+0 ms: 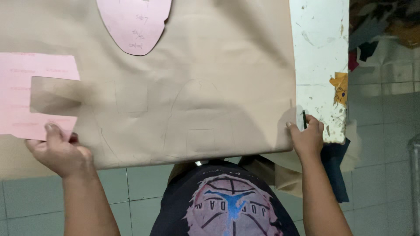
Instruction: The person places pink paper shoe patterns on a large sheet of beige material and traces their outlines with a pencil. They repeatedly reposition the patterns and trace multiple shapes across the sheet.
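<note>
As seen, beige sheet (183, 87) under both hands

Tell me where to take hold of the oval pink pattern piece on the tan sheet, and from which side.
Take the oval pink pattern at its rounded lower tip, coming from the near edge of the tan sheet. It lies flat, its top runs out of view, and that tip points toward the person. Both hands are busy: the left hand on the notched pink pattern, the right hand at the sheet's corner.

Tan fabric (210, 87); pink paper patterns (26, 78); white, paint-chipped table (317, 52).
</note>
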Demonstrator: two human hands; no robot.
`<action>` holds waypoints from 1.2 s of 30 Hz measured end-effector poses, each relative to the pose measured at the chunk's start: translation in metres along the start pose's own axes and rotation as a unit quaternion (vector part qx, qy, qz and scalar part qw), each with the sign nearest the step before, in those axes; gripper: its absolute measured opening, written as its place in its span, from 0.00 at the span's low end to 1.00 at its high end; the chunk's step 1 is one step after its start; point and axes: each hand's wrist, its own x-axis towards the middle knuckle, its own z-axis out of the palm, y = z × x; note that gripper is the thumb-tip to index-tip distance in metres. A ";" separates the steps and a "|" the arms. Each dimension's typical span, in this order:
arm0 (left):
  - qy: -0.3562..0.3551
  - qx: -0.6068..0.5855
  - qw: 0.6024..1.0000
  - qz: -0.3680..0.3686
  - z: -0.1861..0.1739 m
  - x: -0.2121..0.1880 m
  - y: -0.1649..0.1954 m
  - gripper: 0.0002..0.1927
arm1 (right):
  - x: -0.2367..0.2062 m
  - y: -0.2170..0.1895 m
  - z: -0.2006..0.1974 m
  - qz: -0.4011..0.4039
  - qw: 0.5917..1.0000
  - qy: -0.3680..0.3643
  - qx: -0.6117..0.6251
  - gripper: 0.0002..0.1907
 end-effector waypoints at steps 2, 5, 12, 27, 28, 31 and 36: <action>-0.040 -0.044 0.995 -0.075 0.009 -0.035 -0.013 0.12 | -0.004 0.033 0.010 0.055 0.997 -0.042 0.043 0.35; -0.087 -0.083 0.974 -0.191 0.031 -0.085 -0.040 0.08 | -0.010 0.054 0.017 0.099 0.985 -0.072 0.125 0.32; -0.341 0.023 0.907 -0.247 0.081 -0.158 -0.070 0.11 | -0.010 0.056 0.010 0.100 0.978 -0.117 0.139 0.20; -0.346 0.299 0.889 0.039 0.125 -0.183 -0.094 0.12 | -0.020 0.074 -0.003 0.035 0.944 -0.294 0.145 0.23; -0.340 0.303 0.890 0.015 0.126 -0.182 -0.095 0.13 | -0.026 0.075 -0.006 0.020 0.922 -0.322 0.215 0.23; -0.325 0.296 0.897 -0.032 0.129 -0.178 -0.096 0.15 | -0.038 0.062 -0.022 0.008 0.850 -0.377 0.368 0.26; -0.363 0.232 0.902 -0.002 0.136 -0.178 -0.094 0.30 | -0.062 -0.017 -0.060 -0.071 0.829 -0.393 0.391 0.39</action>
